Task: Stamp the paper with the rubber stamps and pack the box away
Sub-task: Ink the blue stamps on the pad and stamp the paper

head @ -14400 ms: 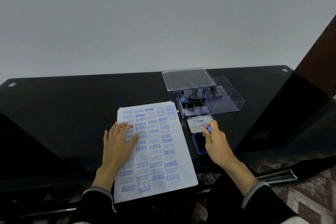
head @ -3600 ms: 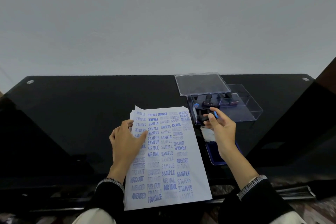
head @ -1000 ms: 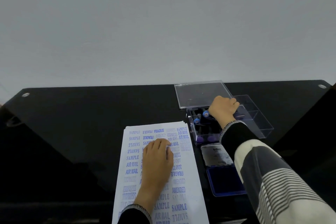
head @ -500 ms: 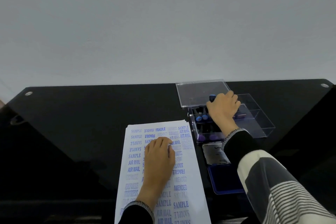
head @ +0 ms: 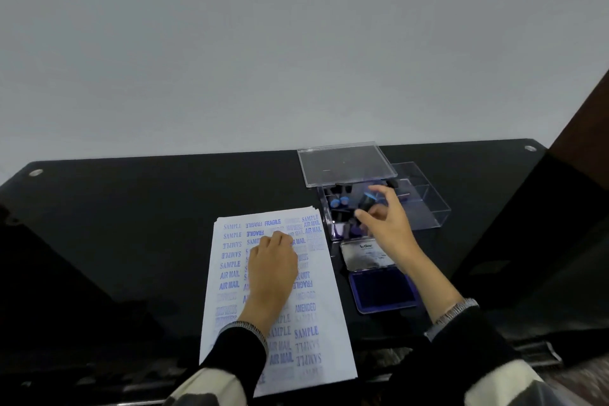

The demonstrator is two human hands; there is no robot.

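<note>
- Paper [head: 316,277], near the table's [head: 131,208] front edge, already crowded with stamps.
- Left hand [head: 272,269] flat on it.
- Right hand [head: 385,224] pinches a stamp [head: 366,203]; box [head: 415,204] unpacked.

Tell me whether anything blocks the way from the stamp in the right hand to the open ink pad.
Nothing visible does. The right hand holds a stamp over the clear box; the open ink pad lies uncovered just nearer the person, its lid folded back.

My black glass table [head: 138,208] carries the stamped paper [head: 316,316] at its near edge. Just right of the paper lies the open ink pad [head: 382,290]; beyond the paper's far right corner sit the clear box [head: 425,208] and its lid [head: 342,163].
</note>
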